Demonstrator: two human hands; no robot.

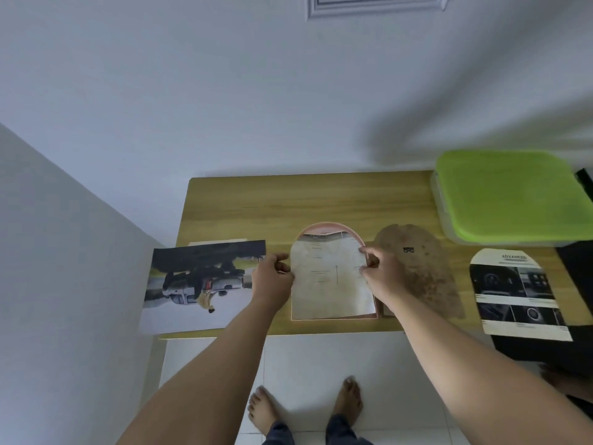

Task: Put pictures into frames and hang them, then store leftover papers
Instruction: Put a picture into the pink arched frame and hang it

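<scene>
**On the table, both hands at an arched picture**

At the middle of the wooden table (321, 200), near its front edge, a pink arch-topped frame (329, 225) lies flat. A pale picture (330, 284) cut to the same arch shape lies over it, with only a thin line of the frame's rim showing around it. The left hand (272, 279) pinches the picture's left edge with curled fingers. The right hand (380, 274) pinches its upper right edge between thumb and forefinger.

Just right of the frame, partly under the right wrist, lies a brown arched backing board (430, 277) with a small dark fitting on it. Further right, a second arch-cut print (516, 293), dark panels under the word ADVANCED, lies at the table's front right corner and overhangs the edge. At the left end is a large rectangular photo (205, 284) of a grey machine, its corner sticking out past the table.

A clear box with a green lid (503, 194) stands at the back right. On the white wall above hangs a white frame (375, 8), cut off by the top edge. Bare feet (263, 409) stand on white floor tiles below.
</scene>
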